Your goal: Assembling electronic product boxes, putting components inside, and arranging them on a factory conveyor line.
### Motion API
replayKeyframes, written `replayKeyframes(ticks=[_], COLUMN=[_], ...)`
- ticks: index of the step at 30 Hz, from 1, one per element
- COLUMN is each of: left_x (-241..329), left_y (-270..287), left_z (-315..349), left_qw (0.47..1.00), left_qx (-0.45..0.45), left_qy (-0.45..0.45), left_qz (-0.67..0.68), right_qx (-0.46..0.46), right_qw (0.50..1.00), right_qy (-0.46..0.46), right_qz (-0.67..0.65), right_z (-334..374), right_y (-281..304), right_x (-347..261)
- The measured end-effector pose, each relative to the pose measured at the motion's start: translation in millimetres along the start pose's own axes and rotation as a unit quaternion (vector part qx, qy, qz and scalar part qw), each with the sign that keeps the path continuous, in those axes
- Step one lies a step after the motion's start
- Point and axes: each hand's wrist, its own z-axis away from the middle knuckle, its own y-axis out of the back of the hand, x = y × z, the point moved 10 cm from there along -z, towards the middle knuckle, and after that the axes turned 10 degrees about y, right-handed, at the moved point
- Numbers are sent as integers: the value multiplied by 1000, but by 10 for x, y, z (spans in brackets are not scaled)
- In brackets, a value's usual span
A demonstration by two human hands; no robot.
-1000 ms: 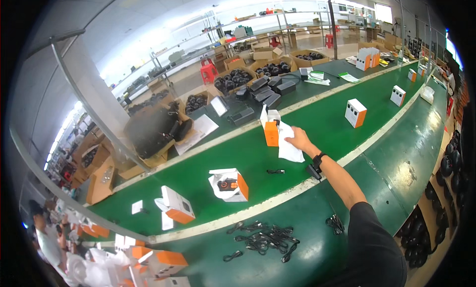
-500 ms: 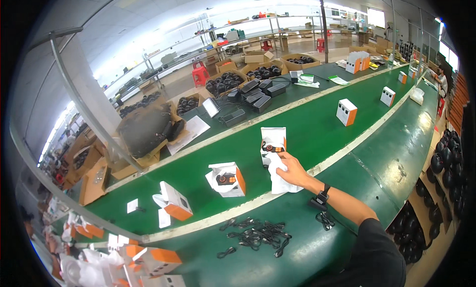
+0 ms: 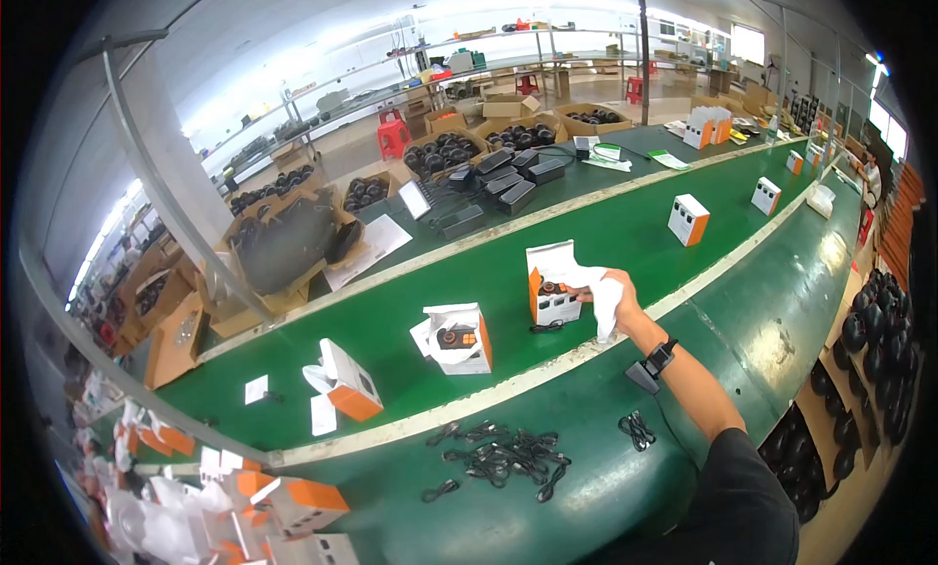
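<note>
My right hand (image 3: 626,307) grips a soft white wrapping sheet (image 3: 605,304) at the right side of an open white and orange box (image 3: 550,256). The box's lid stands up at the back, and a black device with orange buttons (image 3: 553,288) shows in it. A bundled black cable (image 3: 547,327) lies at the box's foot. To the left, a second open box (image 3: 465,364) holds a similar device, with white wrapping spread around it. My left hand is out of view.
Black cables (image 3: 513,460) lie heaped on the green bench (image 3: 586,487), and one coil (image 3: 637,430) lies apart. Closed boxes (image 3: 688,220) stand farther along the green belt (image 3: 625,218). A tilted box (image 3: 349,379) is at left. Metal posts (image 3: 166,189) rise at the left.
My right hand and the white wrapping have moved right, from over the box's front to its side. The device and a cable at the box's foot now show more fully.
</note>
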Motion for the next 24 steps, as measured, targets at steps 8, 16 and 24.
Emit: replayKeyframes(ticks=[8, 16, 24], left_x=[-176, 1138, -180], left_y=[105, -1564, -582], left_z=[170, 617, 806], left_qw=[999, 902, 946], left_qx=[8, -420, -286], left_qy=[43, -94, 145], left_qz=[6, -31, -32], right_qx=[-20, -481, -371], right_qw=[991, 870, 889], right_qy=[-47, -23, -54], right_qz=[-123, 106, 262], right_z=[224, 2526, 1980], right_y=[-279, -2641, -2586], right_x=[-415, -1013, -821])
